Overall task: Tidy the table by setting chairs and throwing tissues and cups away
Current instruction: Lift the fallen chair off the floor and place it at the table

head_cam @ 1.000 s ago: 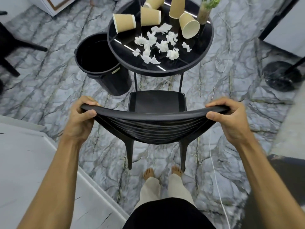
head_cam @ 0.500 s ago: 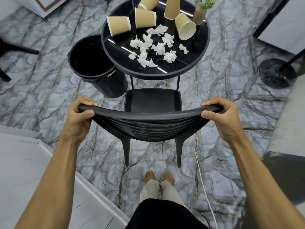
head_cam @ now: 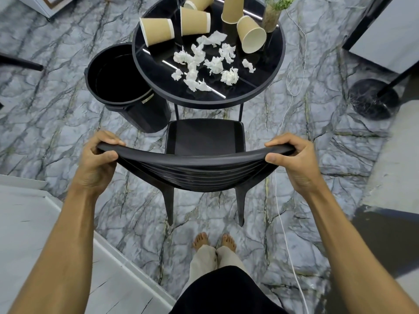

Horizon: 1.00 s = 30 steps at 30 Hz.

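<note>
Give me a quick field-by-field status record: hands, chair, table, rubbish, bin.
chair: black, upright, seat facing the table
left hand: grips the left end of the chair's top rail
right hand: grips the right end of the top rail
table: round, black, just beyond the seat
paper cups: five on the table, most on their sides
tissues: white, crumpled, scattered mid-table
bin: black, open, on the floor left of the table
progress: cups and tissues not yet cleared

no readable text
a small pale label (head_cam: pixel 146 98) sat on the black bin (head_cam: pixel 140 116) just left of the round table (head_cam: pixel 156 71); its print was too small to read.
</note>
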{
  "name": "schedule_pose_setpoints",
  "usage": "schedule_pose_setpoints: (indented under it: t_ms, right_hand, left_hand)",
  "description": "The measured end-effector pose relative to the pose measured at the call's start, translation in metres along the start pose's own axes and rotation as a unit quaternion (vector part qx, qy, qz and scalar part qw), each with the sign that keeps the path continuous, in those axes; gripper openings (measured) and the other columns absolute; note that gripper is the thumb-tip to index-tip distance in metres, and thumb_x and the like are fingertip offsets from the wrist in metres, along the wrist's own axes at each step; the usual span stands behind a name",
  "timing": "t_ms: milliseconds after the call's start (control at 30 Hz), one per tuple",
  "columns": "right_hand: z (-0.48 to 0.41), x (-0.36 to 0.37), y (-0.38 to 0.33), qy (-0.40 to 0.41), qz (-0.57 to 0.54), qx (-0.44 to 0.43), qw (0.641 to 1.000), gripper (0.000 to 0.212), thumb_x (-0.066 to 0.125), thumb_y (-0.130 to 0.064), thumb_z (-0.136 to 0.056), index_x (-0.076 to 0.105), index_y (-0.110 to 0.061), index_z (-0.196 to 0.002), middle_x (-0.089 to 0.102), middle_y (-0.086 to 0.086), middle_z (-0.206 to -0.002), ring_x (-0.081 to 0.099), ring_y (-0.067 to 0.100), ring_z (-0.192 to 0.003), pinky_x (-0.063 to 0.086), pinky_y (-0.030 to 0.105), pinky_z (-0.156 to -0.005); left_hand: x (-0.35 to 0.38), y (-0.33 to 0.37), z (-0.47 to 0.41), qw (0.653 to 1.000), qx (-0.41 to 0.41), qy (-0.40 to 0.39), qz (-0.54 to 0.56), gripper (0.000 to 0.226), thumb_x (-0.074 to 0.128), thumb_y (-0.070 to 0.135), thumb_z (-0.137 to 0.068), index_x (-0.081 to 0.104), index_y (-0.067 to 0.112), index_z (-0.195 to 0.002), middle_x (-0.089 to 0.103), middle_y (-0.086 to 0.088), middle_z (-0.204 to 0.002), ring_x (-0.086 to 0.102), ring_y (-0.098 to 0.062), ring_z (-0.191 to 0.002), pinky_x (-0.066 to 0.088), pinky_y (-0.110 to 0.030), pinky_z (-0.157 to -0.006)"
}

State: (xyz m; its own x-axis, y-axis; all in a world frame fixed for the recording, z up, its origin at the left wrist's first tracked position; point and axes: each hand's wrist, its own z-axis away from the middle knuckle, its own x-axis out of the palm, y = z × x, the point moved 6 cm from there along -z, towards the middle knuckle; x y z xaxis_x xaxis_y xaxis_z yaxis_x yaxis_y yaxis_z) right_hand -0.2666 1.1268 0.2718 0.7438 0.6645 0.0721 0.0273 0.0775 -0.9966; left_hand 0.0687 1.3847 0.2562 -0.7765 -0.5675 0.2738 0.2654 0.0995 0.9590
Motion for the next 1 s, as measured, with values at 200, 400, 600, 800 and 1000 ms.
schedule_pose_setpoints:
  t_ms: [200,400,600,800,1000]
  right_hand:
    - [0.010,0.002,0.002,-0.015,-0.004,0.013,1.000,0.032,0.092,-0.036,-0.055,0.076,-0.024,-0.081,0.071,-0.008,-0.078,0.066,0.008,-0.075,0.051,0.019,-0.067]
    - [0.034,0.003,0.011,-0.017,0.003,0.025,1.000,0.027,0.089,-0.029,-0.056,0.077,-0.026,-0.080,0.072,-0.008,-0.078,0.066,0.009,-0.074,0.052,0.020,-0.067]
    - [0.055,0.004,0.018,-0.015,0.017,0.033,0.999,0.038,0.093,-0.042,-0.051,0.077,-0.024,-0.081,0.070,-0.006,-0.079,0.064,0.011,-0.076,0.052,0.022,-0.069]
    - [0.082,0.001,0.029,-0.015,0.037,0.041,0.998,0.041,0.093,-0.046,-0.050,0.077,-0.025,-0.082,0.071,-0.004,-0.086,0.064,0.016,-0.083,0.054,0.026,-0.073]
    - [0.106,0.004,0.037,-0.025,0.048,0.055,0.997,0.041,0.094,-0.045,-0.049,0.078,-0.025,-0.082,0.072,-0.004,-0.088,0.066,0.017,-0.090,0.056,0.031,-0.078]
  left_hand:
    - [-0.005,-0.001,0.009,0.999,-0.008,-0.014,-0.031,0.039,0.092,0.035,-0.055,0.065,0.021,-0.080,0.060,0.001,-0.087,0.059,-0.015,-0.085,0.049,-0.023,-0.078]
    - [-0.014,-0.009,0.031,0.995,-0.016,-0.031,-0.093,0.031,0.055,-0.008,-0.070,0.070,0.016,-0.084,0.062,0.001,-0.089,0.057,-0.019,-0.089,0.048,-0.026,-0.080]
    - [-0.020,-0.020,0.054,0.993,-0.017,-0.032,-0.115,0.040,0.059,-0.006,-0.073,0.050,-0.023,-0.108,0.065,-0.003,-0.099,0.059,-0.022,-0.100,0.049,-0.027,-0.086]
    - [-0.015,-0.026,0.085,0.992,-0.044,-0.010,-0.121,0.048,0.066,-0.003,-0.069,0.051,-0.023,-0.111,0.067,0.002,-0.098,0.058,-0.024,-0.108,0.049,-0.026,-0.091]
    - [-0.018,-0.034,0.111,0.991,-0.047,0.006,-0.127,0.045,0.063,-0.005,-0.070,0.053,-0.021,-0.111,0.065,-0.002,-0.101,0.057,-0.025,-0.116,0.049,-0.028,-0.096]
